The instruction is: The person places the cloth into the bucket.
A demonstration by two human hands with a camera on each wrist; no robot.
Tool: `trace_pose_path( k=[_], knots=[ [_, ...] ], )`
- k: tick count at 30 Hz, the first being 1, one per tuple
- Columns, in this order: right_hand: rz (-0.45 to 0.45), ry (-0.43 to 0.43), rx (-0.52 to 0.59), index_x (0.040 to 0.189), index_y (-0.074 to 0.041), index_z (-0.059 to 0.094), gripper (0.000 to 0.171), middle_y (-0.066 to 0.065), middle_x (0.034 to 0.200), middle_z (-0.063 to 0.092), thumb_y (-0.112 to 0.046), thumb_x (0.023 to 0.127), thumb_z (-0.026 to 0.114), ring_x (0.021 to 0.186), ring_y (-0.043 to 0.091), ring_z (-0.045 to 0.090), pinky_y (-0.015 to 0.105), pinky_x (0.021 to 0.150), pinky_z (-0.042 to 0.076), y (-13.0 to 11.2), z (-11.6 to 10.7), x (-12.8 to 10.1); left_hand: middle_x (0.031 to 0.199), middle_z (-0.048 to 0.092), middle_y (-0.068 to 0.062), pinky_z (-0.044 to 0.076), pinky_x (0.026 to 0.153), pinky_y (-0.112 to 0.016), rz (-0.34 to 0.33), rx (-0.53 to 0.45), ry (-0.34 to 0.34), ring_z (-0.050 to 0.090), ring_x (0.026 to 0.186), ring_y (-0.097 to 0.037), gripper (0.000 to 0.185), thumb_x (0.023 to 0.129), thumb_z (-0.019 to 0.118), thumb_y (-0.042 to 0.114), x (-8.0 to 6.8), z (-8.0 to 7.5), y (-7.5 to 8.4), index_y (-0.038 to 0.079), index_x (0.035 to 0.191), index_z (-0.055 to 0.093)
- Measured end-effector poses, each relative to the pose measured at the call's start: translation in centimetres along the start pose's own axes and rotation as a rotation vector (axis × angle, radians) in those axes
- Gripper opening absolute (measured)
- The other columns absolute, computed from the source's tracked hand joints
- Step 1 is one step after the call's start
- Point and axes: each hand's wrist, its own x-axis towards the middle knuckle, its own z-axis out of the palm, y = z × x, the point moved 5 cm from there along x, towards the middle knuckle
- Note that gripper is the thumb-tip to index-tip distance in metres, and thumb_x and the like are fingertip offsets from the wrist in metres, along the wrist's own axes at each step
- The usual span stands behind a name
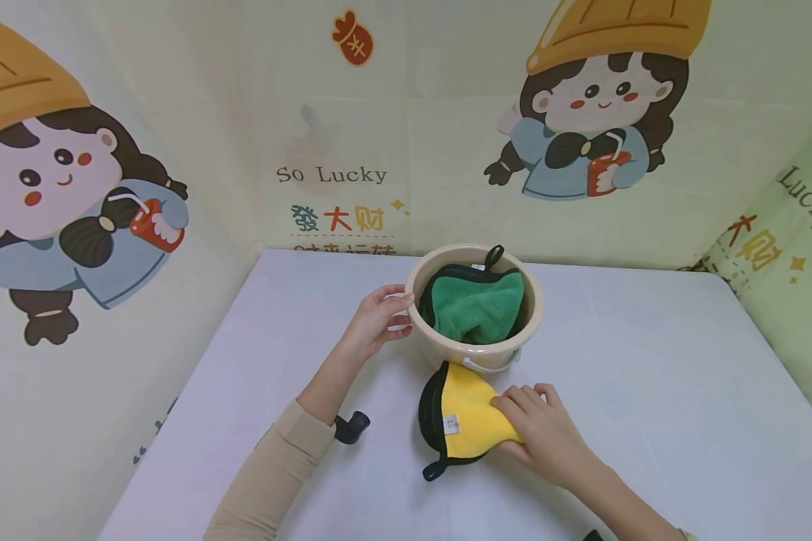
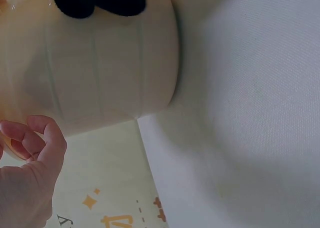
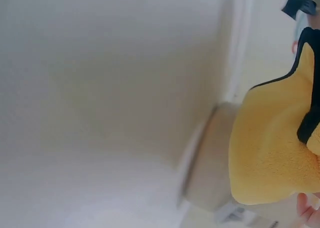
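White table (image 1: 649, 391), cartoon backdrop. Left hand (image 1: 377, 315) curls round beige basin (image 1: 419, 319) rim, likely steadying it; green cloth (image 1: 474, 304) inside. Right hand (image 1: 537, 428) grips yellow cloth (image 1: 467, 421) just before basin.

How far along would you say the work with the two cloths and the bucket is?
Seemingly about halfway. The green cloth already lies inside the bucket, whose rim the left hand holds. The right hand grips the yellow cloth, which lies on the table outside the bucket.
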Motion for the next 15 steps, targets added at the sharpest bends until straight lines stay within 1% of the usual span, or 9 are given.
trace_pose_path(
  k=[2, 4, 6, 8, 10, 11, 15],
  knots=[
    [-0.010, 0.045, 0.003, 0.095, -0.010, 0.057, 0.034, 0.000, 0.087, 0.053, -0.035, 0.073, 0.061, 0.075, 0.016, 0.047, 0.041, 0.074, 0.035, 0.1, -0.7, 0.2, 0.091, 0.060, -0.004, 0.053, 0.067, -0.031, -0.002, -0.002, 0.003, 0.059, 0.070, -0.017, 0.035, 0.088, 0.062, 0.019, 0.0, 0.0, 0.0, 0.011, 0.120, 0.051],
    [-0.016, 0.083, 0.006, 0.094, -0.009, 0.057, 0.031, 0.000, 0.085, 0.053, -0.035, 0.077, 0.054, 0.073, 0.016, 0.047, 0.041, 0.073, 0.035, 0.3, -1.4, 0.4, 0.091, 0.060, -0.004, 0.053, 0.066, -0.031, -0.003, -0.001, 0.007, 0.059, 0.070, -0.017, 0.035, 0.088, 0.062, 0.019, 0.1, 0.0, 0.0, 0.011, 0.120, 0.051],
    [-0.011, 0.112, 0.000, 0.092, -0.009, 0.057, 0.031, 0.001, 0.083, 0.053, -0.036, 0.086, 0.045, 0.072, 0.017, 0.046, 0.042, 0.072, 0.035, 0.5, -2.0, 0.6, 0.091, 0.060, -0.004, 0.053, 0.066, -0.031, -0.006, -0.001, 0.009, 0.059, 0.070, -0.017, 0.035, 0.088, 0.062, 0.019, 0.1, 0.0, 0.0, 0.011, 0.120, 0.052],
    [0.000, 0.128, -0.004, 0.091, -0.008, 0.058, 0.041, 0.002, 0.082, 0.053, -0.040, 0.093, 0.032, 0.071, 0.018, 0.047, 0.043, 0.071, 0.035, 0.7, -2.6, 0.9, 0.091, 0.060, -0.004, 0.053, 0.066, -0.031, -0.008, -0.001, 0.010, 0.059, 0.070, -0.017, 0.034, 0.088, 0.062, 0.019, 0.1, 0.0, -0.1, 0.011, 0.120, 0.052],
    [0.012, 0.138, -0.010, 0.091, -0.008, 0.058, 0.052, 0.002, 0.081, 0.054, -0.046, 0.095, 0.023, 0.070, 0.018, 0.048, 0.044, 0.072, 0.035, 0.9, -3.2, 1.1, 0.091, 0.060, -0.004, 0.053, 0.066, -0.031, -0.012, -0.003, 0.009, 0.060, 0.071, -0.017, 0.034, 0.088, 0.062, 0.019, 0.1, 0.1, -0.1, 0.011, 0.119, 0.052],
    [0.015, 0.145, -0.013, 0.090, -0.008, 0.058, 0.056, 0.003, 0.081, 0.054, -0.048, 0.095, 0.020, 0.070, 0.018, 0.048, 0.044, 0.072, 0.035, 1.0, -3.5, 1.2, 0.091, 0.060, -0.004, 0.053, 0.066, -0.031, -0.013, -0.003, 0.009, 0.060, 0.071, -0.017, 0.034, 0.088, 0.061, 0.019, 0.1, 0.1, -0.1, 0.011, 0.119, 0.052],
    [0.012, 0.171, -0.023, 0.089, -0.006, 0.059, 0.055, 0.004, 0.081, 0.055, -0.048, 0.094, 0.023, 0.069, 0.020, 0.050, 0.046, 0.072, 0.035, 1.4, -4.7, 1.6, 0.092, 0.060, -0.004, 0.053, 0.066, -0.030, -0.014, 0.000, 0.013, 0.059, 0.071, -0.017, 0.033, 0.088, 0.062, 0.019, 0.1, 0.0, 0.0, 0.011, 0.119, 0.052]
  ],
)
